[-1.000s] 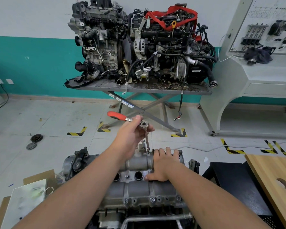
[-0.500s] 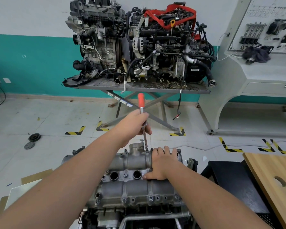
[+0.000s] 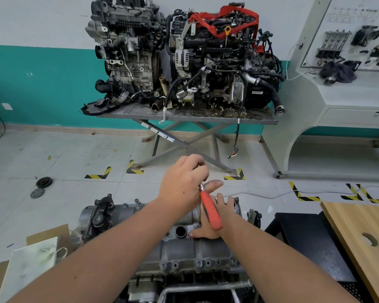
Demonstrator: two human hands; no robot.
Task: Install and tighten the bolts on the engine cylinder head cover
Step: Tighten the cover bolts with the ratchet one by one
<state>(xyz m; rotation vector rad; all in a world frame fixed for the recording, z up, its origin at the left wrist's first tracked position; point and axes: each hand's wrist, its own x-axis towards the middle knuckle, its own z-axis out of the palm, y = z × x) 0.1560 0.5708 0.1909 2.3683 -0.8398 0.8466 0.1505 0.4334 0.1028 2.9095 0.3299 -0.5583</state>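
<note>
Over cover (image 3: 184, 250): left hand (image 3: 182, 184) grips ratchet (image 3: 210, 209).

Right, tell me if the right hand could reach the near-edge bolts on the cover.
Probably yes: the right hand only rests flat on the cover, and the near-edge bolts lie uncovered just below it.

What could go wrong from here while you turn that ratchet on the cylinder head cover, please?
1. The ratchet handle sweeps right over the right hand braced on the cylinder head cover; it could strike those knuckles.
2. The left hand grips near the ratchet's head, so the tool might tilt off the bolt.
</note>
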